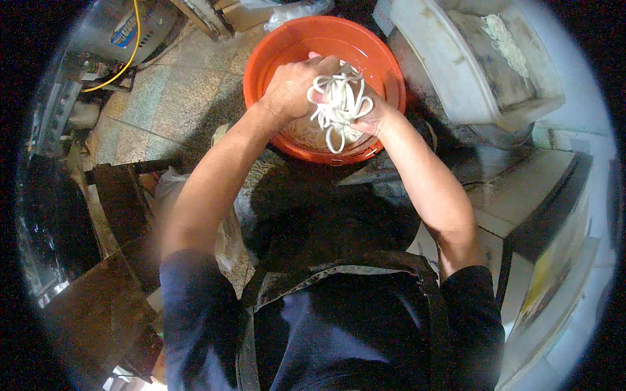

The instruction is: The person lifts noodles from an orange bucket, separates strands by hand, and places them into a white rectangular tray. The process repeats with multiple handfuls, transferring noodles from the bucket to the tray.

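Observation:
Both my hands are over an orange-red plastic tub (274,39) that stands just past my knees. A tangled bundle of white, looped cord-like strands (340,100) is gathered between them; I cannot tell if it is cord or noodles. My left hand (298,88) grips the bundle from the left, knuckles up. From the right, my right hand (374,112) holds it, with most of its fingers hidden behind the loops. One loop hangs down near the tub's front rim. Wet-looking, pale material lies in the tub's bottom, partly covered by my hands.
To the right stands a long grey-white plastic bin (450,63) holding a similar white bundle (506,46). A metal drum-like machine (146,29) and a yellow cable (137,49) are at upper left. Tiled floor (195,73) lies left of the tub. Brown boards (98,303) are at lower left.

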The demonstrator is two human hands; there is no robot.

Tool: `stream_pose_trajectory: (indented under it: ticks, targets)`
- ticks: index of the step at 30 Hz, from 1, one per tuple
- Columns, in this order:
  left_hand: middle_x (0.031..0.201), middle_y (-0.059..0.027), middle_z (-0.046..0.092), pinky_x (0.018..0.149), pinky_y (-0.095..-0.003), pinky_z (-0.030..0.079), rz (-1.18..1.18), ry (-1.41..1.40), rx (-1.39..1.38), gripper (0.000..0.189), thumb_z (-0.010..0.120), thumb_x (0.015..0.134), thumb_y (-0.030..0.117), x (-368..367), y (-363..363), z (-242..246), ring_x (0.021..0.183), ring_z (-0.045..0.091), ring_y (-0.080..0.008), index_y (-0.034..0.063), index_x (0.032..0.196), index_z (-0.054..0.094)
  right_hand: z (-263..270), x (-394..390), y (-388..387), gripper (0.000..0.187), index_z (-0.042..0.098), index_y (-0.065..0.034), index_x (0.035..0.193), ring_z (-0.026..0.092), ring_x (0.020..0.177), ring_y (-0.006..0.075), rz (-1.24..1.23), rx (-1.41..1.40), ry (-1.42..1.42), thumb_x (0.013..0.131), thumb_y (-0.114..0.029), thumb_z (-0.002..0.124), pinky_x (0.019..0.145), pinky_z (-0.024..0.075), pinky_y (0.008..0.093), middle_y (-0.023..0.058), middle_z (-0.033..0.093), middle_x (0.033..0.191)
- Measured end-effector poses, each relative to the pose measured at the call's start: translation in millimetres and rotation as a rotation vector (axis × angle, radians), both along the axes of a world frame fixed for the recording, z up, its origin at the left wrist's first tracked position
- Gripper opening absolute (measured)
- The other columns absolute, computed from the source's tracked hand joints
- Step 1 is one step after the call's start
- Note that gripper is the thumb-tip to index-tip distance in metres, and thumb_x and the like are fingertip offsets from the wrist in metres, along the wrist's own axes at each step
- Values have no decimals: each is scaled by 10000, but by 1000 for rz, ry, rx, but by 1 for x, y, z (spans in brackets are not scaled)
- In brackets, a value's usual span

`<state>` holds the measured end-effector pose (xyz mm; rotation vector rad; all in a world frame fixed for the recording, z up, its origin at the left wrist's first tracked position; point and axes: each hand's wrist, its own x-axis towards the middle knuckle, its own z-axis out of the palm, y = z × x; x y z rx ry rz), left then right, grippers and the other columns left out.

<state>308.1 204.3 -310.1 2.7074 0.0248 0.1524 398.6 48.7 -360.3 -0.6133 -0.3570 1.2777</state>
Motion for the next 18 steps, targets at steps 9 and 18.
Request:
stream_pose_trajectory:
  ticks: [9,18]
  targets:
    - [1015,-280,719,873,-535,549,392,-67,-208,387,679,866,170,-2,6,11,987,692,-472,50,1225,599,38,29,36,176,714,-34,1100,674,860,115,-69,-367,-801,934,-88,695,743,551,294,32,716,980]
    - [1340,-126,601,986,-353,524,19,-393,-1110,605,692,967,66,29,-9,69,1138,629,-205,-35,1486,398,178,138,23,259,712,-2,1166,743,900,208,-96,-83,-644,988,-136,580,791,619,342,120,754,1016]
